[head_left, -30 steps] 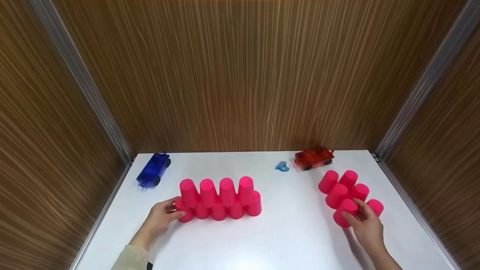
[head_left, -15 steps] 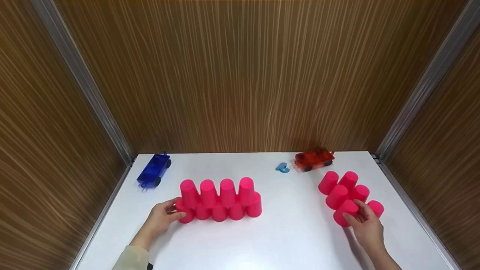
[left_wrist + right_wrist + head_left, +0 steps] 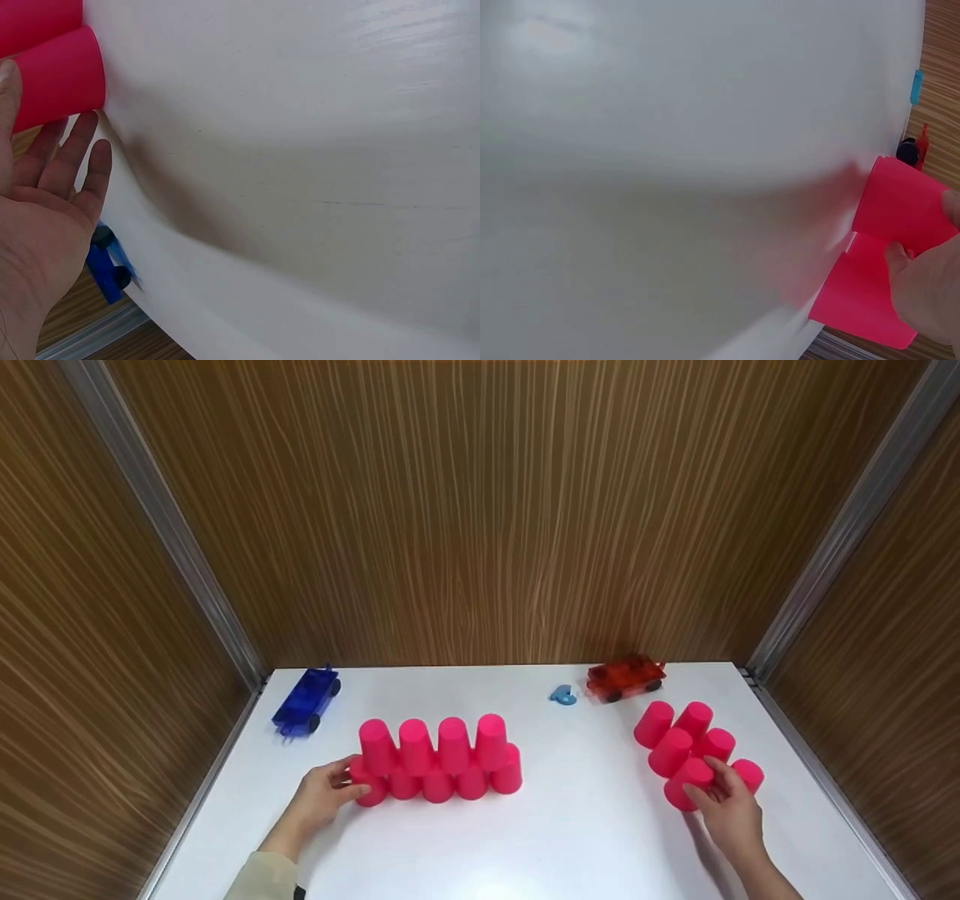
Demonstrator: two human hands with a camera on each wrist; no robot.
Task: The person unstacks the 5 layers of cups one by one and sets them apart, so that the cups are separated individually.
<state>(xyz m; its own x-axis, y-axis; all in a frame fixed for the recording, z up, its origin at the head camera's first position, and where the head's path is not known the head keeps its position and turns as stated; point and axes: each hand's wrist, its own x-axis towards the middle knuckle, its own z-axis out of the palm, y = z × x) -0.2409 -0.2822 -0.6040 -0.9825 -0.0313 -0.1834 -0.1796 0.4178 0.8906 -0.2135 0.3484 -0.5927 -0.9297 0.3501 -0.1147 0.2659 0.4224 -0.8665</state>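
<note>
Upside-down pink cups stand in two tiers left of centre, an upper row (image 3: 453,746) of several bridging the gaps of the lower row. My left hand (image 3: 319,799) holds the lower row's leftmost cup (image 3: 378,793), thumb in front and fingers at its far left side. In the left wrist view, the thumb lies on this cup (image 3: 64,82) and the other fingers extend beneath it. On the right, my right hand (image 3: 735,814) grips the nearest cup (image 3: 681,790) of a cluster, thumb on its front and fingers on its right. Fingertips are partly hidden behind that cup.
Several more pink cups (image 3: 670,751) crowd behind and beside my right hand. A translucent blue toy car (image 3: 307,701) sits at the back left, a translucent red toy car (image 3: 625,677) at the back right. Beside the red one lies a small light-blue piece (image 3: 564,695). Wood-grain walls (image 3: 480,510) enclose the white table (image 3: 570,840).
</note>
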